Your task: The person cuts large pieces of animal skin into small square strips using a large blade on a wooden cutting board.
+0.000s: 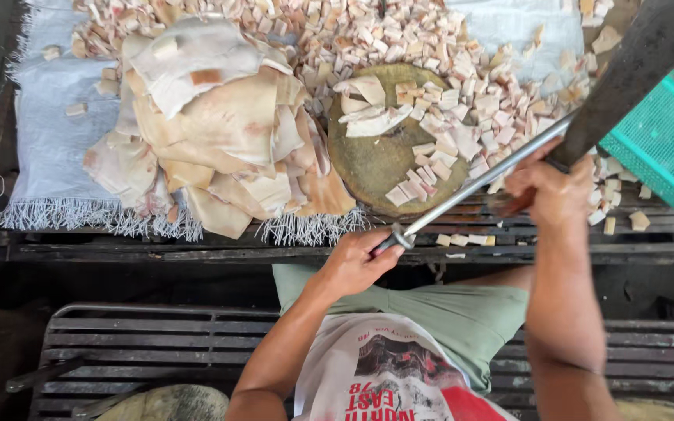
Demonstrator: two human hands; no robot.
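My left hand [356,261] grips the handle of a long steel sharpening rod [484,181] that slants up to the right. My right hand [549,189] holds the wooden handle of a big dark cleaver [640,64], whose blade crosses the rod near its far end. Both are raised above a round wooden chopping block [376,160] with cut pale pieces and a few strips on it.
A pile of large pale skin sheets [220,132] lies left of the block on a frayed white woven mat [52,140]. Small cut cubes [399,35] cover the back. A teal plastic basket [668,136] stands right. Dark slatted bench [150,343] below.
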